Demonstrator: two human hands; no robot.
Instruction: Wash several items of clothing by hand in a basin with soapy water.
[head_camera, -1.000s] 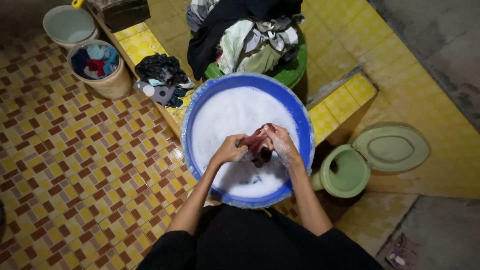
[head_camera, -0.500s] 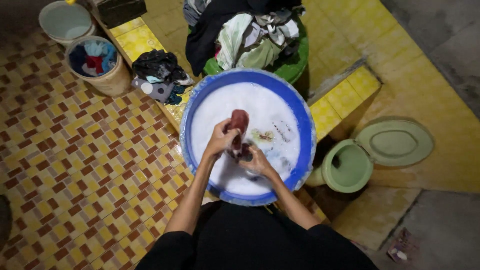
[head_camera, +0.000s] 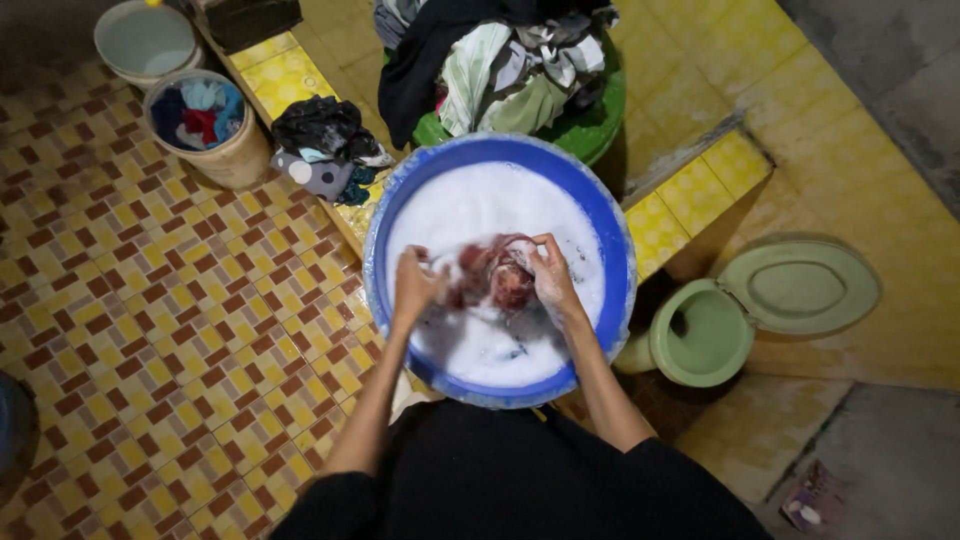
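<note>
A round blue basin (head_camera: 608, 232) full of white suds sits on the floor in front of me. Over the foam, both hands grip a wet dark-red cloth (head_camera: 495, 272). My left hand (head_camera: 415, 282) holds its left end and my right hand (head_camera: 550, 272) holds its right end, with the cloth bunched between them. Part of the cloth lies under the foam.
Behind the basin a green tub (head_camera: 585, 118) holds a heap of clothes. Dark laundry (head_camera: 325, 145) lies on a yellow tiled ledge. A beige bucket (head_camera: 215, 135) of clothes and a white bucket (head_camera: 145, 42) stand far left. A green potty (head_camera: 705, 335) with open lid is at right.
My hands have pulled apart, spreading the red cloth sideways over the foam. Half a second ago the left hand held it upright with the right hand lower in the suds.
</note>
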